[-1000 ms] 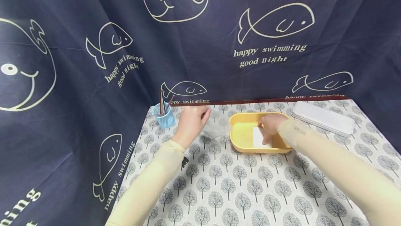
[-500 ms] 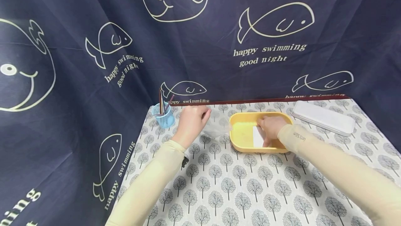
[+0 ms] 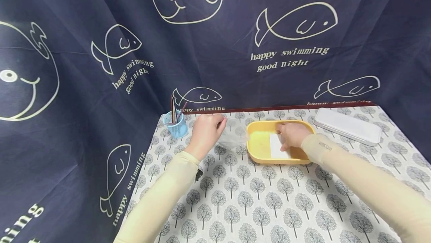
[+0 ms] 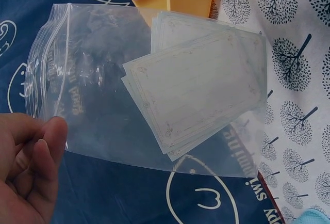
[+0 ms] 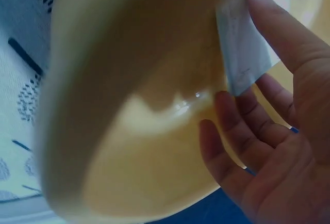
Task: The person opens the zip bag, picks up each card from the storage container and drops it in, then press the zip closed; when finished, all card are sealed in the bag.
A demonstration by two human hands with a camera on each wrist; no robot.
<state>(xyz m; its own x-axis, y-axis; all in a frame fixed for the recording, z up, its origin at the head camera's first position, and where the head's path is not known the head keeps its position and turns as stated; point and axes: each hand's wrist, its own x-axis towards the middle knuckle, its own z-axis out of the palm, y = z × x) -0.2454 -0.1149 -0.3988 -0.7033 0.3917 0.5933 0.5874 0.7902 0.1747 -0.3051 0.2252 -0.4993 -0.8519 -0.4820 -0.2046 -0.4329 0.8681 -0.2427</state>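
My left hand (image 3: pixel 206 132) pinches the edge of a clear zip bag (image 4: pixel 98 90), close to its zip end in the left wrist view. Inside the bag lie several pale cards (image 4: pixel 196 84) with a fine printed border. My right hand (image 3: pixel 293 135) reaches into a yellow tray (image 3: pixel 258 145) and holds white cards (image 3: pixel 278 147). In the right wrist view the thumb lies on one side of the white cards (image 5: pixel 245 43), with fingers behind them; how many cards there are cannot be told.
A light blue cup (image 3: pixel 177 128) with pencils stands at the back left. At the back right lies a white oblong case (image 3: pixel 348 126). Dark blue fabric (image 3: pixel 215 59) hangs behind the tree-patterned tablecloth (image 3: pixel 257 202).
My right hand has shifted slightly inside the tray, and the white cards have moved a little to the left. The left hand and the bag stay nearly still.
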